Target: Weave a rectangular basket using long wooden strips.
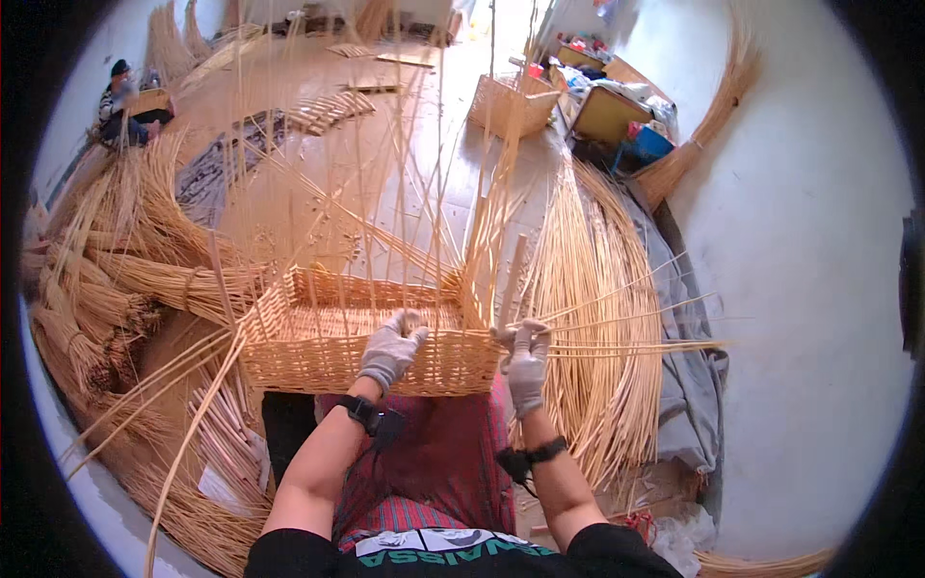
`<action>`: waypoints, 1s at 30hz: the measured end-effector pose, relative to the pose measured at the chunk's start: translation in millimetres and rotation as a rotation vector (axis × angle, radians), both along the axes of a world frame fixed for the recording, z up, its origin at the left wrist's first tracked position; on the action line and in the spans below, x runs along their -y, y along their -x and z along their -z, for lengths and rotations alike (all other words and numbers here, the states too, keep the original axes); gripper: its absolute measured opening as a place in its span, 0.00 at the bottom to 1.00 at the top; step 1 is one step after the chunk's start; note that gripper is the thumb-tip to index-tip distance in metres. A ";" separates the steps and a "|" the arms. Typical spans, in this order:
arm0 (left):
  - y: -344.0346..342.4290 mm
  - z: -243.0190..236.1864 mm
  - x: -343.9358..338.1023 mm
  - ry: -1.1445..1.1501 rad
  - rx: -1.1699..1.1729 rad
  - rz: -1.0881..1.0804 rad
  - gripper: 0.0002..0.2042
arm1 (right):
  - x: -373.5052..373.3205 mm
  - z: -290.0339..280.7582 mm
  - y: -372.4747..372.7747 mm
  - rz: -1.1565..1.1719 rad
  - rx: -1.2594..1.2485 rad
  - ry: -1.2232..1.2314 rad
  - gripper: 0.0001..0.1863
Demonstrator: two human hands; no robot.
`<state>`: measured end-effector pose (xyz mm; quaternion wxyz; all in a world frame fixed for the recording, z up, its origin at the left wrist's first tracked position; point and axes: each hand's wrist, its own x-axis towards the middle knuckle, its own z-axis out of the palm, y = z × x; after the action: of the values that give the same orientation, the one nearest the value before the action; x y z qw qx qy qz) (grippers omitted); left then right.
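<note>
A rectangular wicker basket (pixel 366 364) rests before me, over my lap, with tall upright rods (pixel 400 183) rising from its walls. My left hand (pixel 390 349), in a pale work glove, is closed over the rim of the near wall, its fingers curled toward the inside. At the near right corner my right hand (pixel 526 361), gloved too, is closed on thin wicker rods (pixel 626 347) that stick out to the right. Its fingertips partly hide where the rods meet the weave. More loose rods (pixel 198 385) trail from the near left corner.
Bundles of rods lie on the left (pixel 183 284) and in a long sheaf on the right (pixel 593 318). Another wicker basket (pixel 511 108) stands farther back, near a cluttered table (pixel 617 111). A seated person (pixel 120 111) is at the far left. A white wall (pixel 809 289) borders the right.
</note>
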<state>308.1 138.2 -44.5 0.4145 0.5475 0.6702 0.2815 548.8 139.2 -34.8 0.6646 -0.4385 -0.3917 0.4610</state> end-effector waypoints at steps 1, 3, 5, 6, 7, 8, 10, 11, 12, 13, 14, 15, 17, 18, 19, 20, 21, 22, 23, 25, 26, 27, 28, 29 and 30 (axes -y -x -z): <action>-7.8 -5.7 5.4 -0.234 -0.004 -0.192 0.15 | 13.2 10.9 -28.7 -0.104 0.045 0.142 0.08; -27.5 -17.5 7.1 -0.462 -0.017 -0.352 0.13 | 26.8 18.7 -60.8 0.057 0.066 0.115 0.08; -53.0 -24.4 0.9 -0.711 0.245 -0.261 0.14 | 18.0 4.0 -65.9 0.117 0.163 0.026 0.09; -65.0 -25.5 -1.7 -0.713 0.250 -0.232 0.14 | 9.2 -11.1 -59.2 0.110 0.125 0.090 0.08; -76.4 -26.7 -9.1 -0.403 0.135 -0.061 0.13 | -9.3 -28.5 -45.9 0.090 0.260 -0.067 0.09; -84.8 -26.7 -16.4 -0.091 0.019 0.106 0.14 | -27.7 -47.0 -31.7 0.093 0.562 -0.301 0.14; -95.4 -22.7 -18.5 -0.187 -0.027 0.035 0.14 | -72.9 -76.3 -1.0 0.065 1.023 -0.498 0.23; -97.3 -20.3 -19.8 -0.187 -0.049 -0.034 0.16 | -92.7 -83.3 10.5 0.053 1.181 -0.575 0.28; -98.4 -17.9 -19.5 -0.268 -0.076 -0.043 0.16 | -105.4 -85.0 8.6 0.018 1.188 -0.514 0.28; -96.7 -16.3 -22.5 -0.119 0.097 -0.056 0.14 | -115.5 -82.5 3.5 -0.093 0.713 -0.590 0.28; -95.8 -13.7 -20.2 0.041 0.297 -0.082 0.13 | -114.9 -75.1 -9.8 -0.131 0.370 -0.513 0.26; -94.1 -11.4 -20.0 0.001 0.358 -0.087 0.13 | -111.8 -66.0 -25.7 -0.047 0.154 -0.477 0.25; -93.4 -5.4 -13.6 -0.019 0.407 -0.090 0.13 | -70.0 -43.7 -69.3 0.110 0.156 -0.218 0.19; -93.6 -2.7 -14.2 -0.118 0.523 -0.077 0.13 | -46.6 -33.3 -77.3 0.145 0.179 -0.084 0.19; -95.2 2.8 -4.3 -0.247 0.526 -0.033 0.22 | -22.9 -29.0 -81.0 0.107 0.194 -0.110 0.19; -96.6 7.7 -1.4 -0.208 0.501 -0.032 0.22 | -2.1 -25.2 -69.7 0.122 0.165 -0.123 0.20; -99.3 14.6 6.4 -0.440 0.306 0.003 0.30 | 20.3 -25.0 -53.2 -0.032 0.119 -0.183 0.21; -102.2 21.4 11.0 -0.561 0.235 0.033 0.30 | 33.6 -22.6 -22.1 -0.127 0.325 -0.262 0.22; -102.4 27.7 10.4 -0.479 0.457 0.067 0.31 | 45.8 -23.8 9.7 -0.209 0.515 -0.363 0.23; -100.8 38.0 7.9 -0.407 1.105 0.125 0.32 | 44.5 -30.6 52.8 -0.246 0.945 -0.439 0.23; -97.0 41.3 5.1 -0.389 1.086 0.098 0.29 | 32.5 -34.8 58.9 -0.398 0.503 -0.335 0.25; -92.9 43.9 8.5 -0.353 1.071 0.066 0.26 | 20.9 -36.4 63.8 -0.565 0.011 -0.156 0.27; -85.2 43.8 8.4 -0.387 1.088 0.031 0.24 | 4.1 -39.3 46.6 -0.385 0.102 -0.274 0.25; -80.1 42.3 14.0 -0.330 1.157 -0.054 0.18 | -13.2 -40.5 26.8 -0.141 0.266 -0.079 0.15; -73.1 38.4 18.6 -0.268 1.108 -0.097 0.18 | -27.7 -39.3 5.2 -0.140 0.265 -0.078 0.15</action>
<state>381.3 119.5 -82.9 0.6174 0.3345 0.3357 0.6279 543.6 166.9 4.5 0.5901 -0.4409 -0.5232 0.4286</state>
